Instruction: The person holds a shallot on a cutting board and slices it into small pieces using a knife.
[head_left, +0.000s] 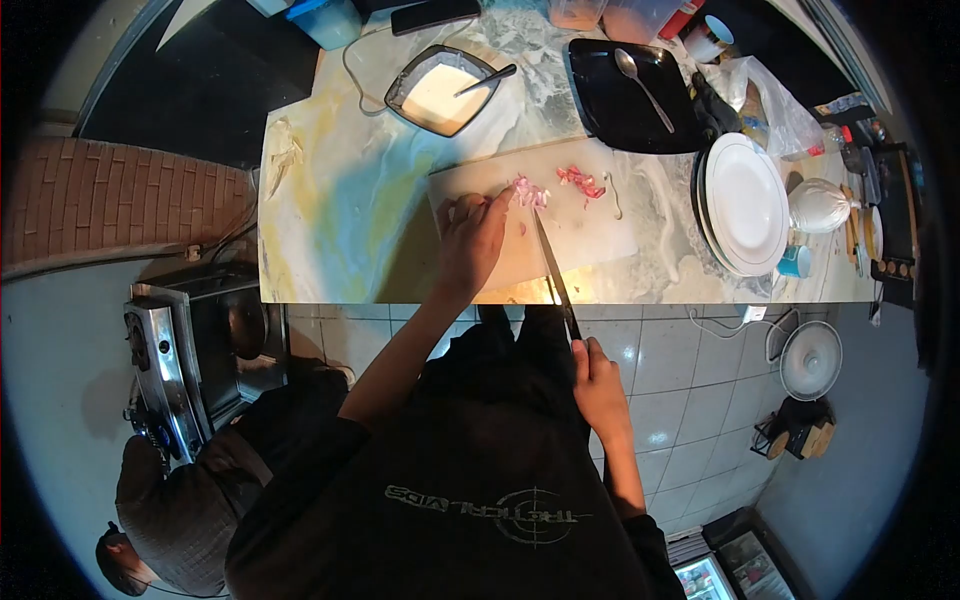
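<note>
My right hand is closed round the handle of a long knife, below the counter's front edge. The blade points up over a white cutting board, its tip beside a pile of chopped pinkish-white pieces. On the board's left part rests my left hand, fingers bent over a small, pale brown piece that is mostly hidden. Redder chopped bits lie further right on the board, near a thin curled strip.
Behind the board are a bowl of cream-coloured mix with a spoon and a black tray holding another spoon. White plates are stacked at the right. Another person is at the lower left, near a stove.
</note>
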